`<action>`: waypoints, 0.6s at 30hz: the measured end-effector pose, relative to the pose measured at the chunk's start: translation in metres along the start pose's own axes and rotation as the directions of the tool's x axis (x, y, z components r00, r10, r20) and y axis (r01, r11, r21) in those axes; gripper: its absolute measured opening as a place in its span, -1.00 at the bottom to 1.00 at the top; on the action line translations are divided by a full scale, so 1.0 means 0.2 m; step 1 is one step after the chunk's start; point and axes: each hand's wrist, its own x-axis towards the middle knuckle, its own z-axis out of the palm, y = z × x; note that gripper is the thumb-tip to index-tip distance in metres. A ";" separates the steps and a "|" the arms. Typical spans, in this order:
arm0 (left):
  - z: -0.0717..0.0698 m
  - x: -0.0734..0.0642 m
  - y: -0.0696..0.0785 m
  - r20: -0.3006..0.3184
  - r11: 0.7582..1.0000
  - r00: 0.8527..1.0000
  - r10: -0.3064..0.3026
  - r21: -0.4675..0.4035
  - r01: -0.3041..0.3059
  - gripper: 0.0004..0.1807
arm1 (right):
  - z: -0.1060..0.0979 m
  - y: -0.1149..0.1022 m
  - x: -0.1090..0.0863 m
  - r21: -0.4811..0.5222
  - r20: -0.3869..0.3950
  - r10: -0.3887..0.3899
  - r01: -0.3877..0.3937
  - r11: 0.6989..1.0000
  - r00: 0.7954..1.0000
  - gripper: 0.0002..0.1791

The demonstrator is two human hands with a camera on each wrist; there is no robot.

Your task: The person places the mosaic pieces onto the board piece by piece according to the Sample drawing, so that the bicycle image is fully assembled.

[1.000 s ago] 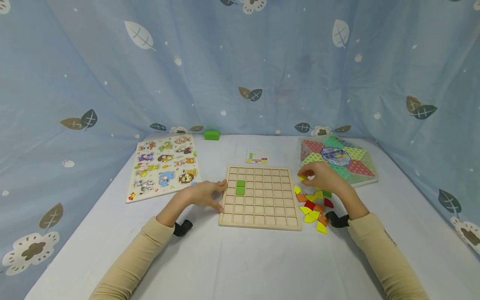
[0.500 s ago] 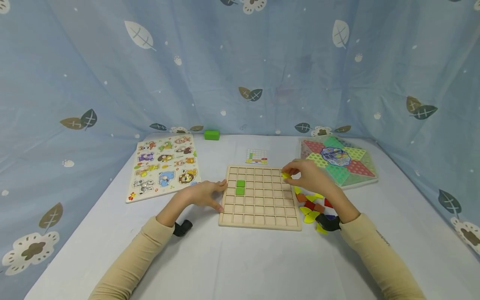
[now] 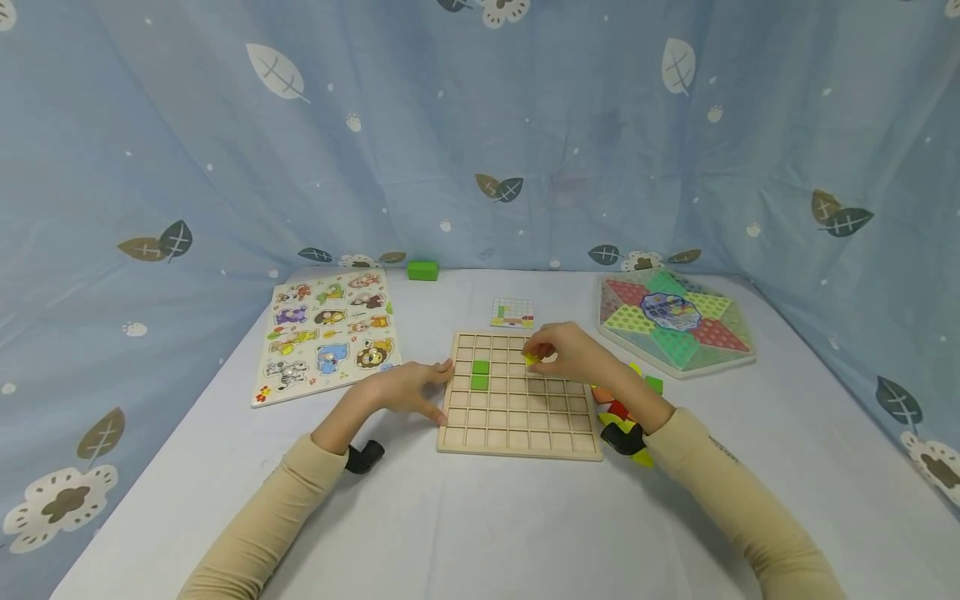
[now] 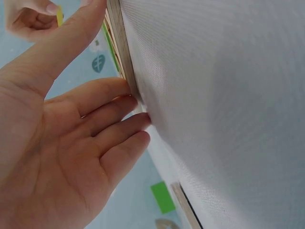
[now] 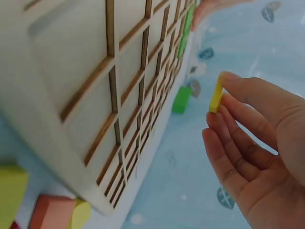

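Observation:
A square wooden grid board (image 3: 517, 421) lies on the white table, with two green square tiles (image 3: 480, 375) set in neighbouring cells near its left side. My right hand (image 3: 572, 354) is above the board's upper part. It pinches a thin yellow tile (image 5: 217, 95) between thumb and fingertips, seen edge-on in the right wrist view. My left hand (image 3: 405, 389) stays at the board's left edge, thumb and fingers spread and fairly straight. In the left wrist view its fingertips (image 4: 138, 119) touch the board's side edge.
Loose yellow, orange, red and green tiles (image 3: 617, 410) lie right of the board, partly hidden by the right forearm. A small pattern card (image 3: 513, 312) lies behind it. Around stand an animal peg puzzle (image 3: 326, 333), a green block (image 3: 423, 271) and a star-patterned game board (image 3: 675, 321).
My right hand has moved left from the loose tiles, across the board's right edge to above its upper middle, carrying the yellow tile. The left hand has not moved.

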 end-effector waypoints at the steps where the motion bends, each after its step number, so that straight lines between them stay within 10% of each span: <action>1: 0.00 0.00 0.00 0.000 1.000 1.000 0.003 0.001 -0.003 0.02 | 0.01 0.00 0.01 0.003 0.006 -0.012 0.012 1.000 1.000 -0.77; 18: 0.00 0.01 -0.01 0.006 1.000 1.000 0.004 0.012 -0.004 0.03 | 0.16 0.01 0.23 0.006 0.112 -0.017 0.016 1.000 0.994 -0.81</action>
